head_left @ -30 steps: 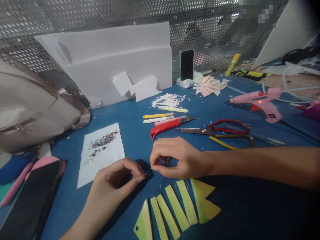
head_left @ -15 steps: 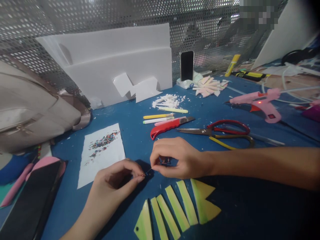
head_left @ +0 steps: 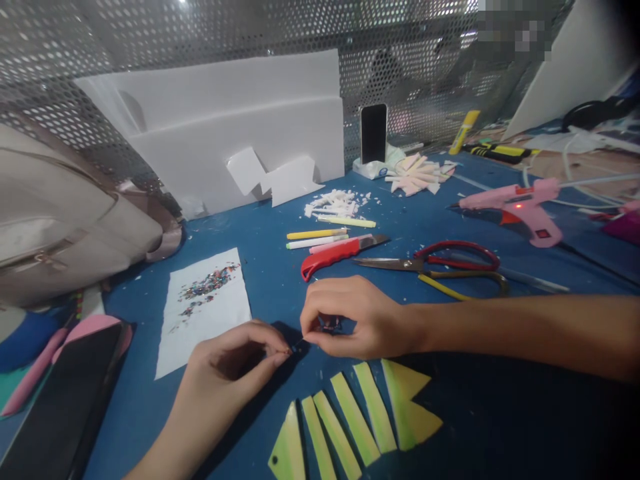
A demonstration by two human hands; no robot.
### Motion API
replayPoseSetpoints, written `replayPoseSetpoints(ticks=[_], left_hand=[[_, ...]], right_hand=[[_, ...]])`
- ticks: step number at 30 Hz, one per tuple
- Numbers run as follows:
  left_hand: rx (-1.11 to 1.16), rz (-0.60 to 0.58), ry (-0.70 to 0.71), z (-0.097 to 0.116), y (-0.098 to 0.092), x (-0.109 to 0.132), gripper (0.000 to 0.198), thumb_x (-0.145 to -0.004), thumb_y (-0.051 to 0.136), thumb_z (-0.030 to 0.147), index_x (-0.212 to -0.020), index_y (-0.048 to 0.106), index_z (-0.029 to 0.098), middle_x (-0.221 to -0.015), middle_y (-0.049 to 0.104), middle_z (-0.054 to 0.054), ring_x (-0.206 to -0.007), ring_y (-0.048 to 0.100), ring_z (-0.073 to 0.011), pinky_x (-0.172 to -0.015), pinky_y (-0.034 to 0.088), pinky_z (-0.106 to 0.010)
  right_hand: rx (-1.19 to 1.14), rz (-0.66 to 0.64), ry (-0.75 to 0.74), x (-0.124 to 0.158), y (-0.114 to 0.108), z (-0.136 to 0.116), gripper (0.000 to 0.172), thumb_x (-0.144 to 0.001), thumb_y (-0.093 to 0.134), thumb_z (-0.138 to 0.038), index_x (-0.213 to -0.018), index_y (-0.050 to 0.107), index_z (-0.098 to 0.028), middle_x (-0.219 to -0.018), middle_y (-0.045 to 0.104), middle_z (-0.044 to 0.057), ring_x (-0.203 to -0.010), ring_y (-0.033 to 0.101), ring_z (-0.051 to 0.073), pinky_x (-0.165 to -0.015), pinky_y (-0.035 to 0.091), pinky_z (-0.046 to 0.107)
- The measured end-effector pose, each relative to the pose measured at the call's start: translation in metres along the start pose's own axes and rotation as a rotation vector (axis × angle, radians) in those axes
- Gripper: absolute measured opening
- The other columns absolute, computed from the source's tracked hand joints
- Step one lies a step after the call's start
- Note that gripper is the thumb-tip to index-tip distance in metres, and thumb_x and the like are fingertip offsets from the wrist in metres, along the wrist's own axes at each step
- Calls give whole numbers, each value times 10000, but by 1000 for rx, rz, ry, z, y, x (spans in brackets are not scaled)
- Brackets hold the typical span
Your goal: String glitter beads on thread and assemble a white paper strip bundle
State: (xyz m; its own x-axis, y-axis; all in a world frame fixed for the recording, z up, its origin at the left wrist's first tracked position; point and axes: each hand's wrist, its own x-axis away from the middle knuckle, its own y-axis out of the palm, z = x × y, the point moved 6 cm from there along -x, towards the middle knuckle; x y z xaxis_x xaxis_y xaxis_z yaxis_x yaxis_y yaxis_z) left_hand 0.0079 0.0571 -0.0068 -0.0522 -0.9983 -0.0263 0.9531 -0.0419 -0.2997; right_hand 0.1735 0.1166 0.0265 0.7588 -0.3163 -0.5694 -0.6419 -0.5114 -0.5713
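Thin strand (head_left: 299, 343) runs near centre; left hand (head_left: 215, 363) and right hand (head_left: 363, 313) pinch it, thumb to finger, probably for steadiness; coloured bits (head_left: 207, 285) lie left on 1 white paper (head_left: 215, 327) (likely so none stray).

My view has tipped up a touch over the last second, so the board (head_left: 235, 123), the paper (head_left: 185, 340) before it and the glue gun (head_left: 537, 210) to its right all appear slightly lower. Above the board's left half, a bright spot (head_left: 183, 2) has come into sight on the mesh (head_left: 200, 30). Well in front of the board, the strand (head_left: 299, 344) between left hand (head_left: 233, 363) and right hand (head_left: 367, 313) gleams less than half a second ago; whether it moved, I can't tell.
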Motion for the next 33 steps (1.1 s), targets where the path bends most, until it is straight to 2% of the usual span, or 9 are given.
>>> replayPoseSetpoints(ticks=[6,12,23,33], left_hand=[[-17,-15,8,2,1,2,82,-836,690,209,-779,729,254,-788,720,7,-760,655,-127,-699,523,-186],[-15,22,-52,1,-1,1,57,-811,712,223,-756,717,237,-770,717,-3,-734,660,-133,-685,536,-201],[-28,18,-35,-1,-2,1,35,-815,714,229,-780,715,232,-771,717,-4,-742,663,-136,-701,539,-206],[-77,9,-35,1,2,2,87,-832,685,269,-770,705,212,-779,719,-27,-748,661,-162,-679,537,-237]], right_hand=[[3,14,-13,0,-1,0,38,-890,607,-141,-853,604,-147,-803,614,6,-723,513,88,-684,418,223],[-7,27,-26,0,-1,-1,47,-898,590,-146,-853,600,-154,-797,611,9,-716,510,95,-682,424,230],[18,6,-18,-1,-1,-2,51,-897,592,-155,-847,599,-157,-791,606,2,-709,509,92,-673,414,221],[121,-68,-45,-1,7,-2,61,-914,567,-184,-861,598,-177,-814,636,-2,-755,533,104,-673,386,226]])
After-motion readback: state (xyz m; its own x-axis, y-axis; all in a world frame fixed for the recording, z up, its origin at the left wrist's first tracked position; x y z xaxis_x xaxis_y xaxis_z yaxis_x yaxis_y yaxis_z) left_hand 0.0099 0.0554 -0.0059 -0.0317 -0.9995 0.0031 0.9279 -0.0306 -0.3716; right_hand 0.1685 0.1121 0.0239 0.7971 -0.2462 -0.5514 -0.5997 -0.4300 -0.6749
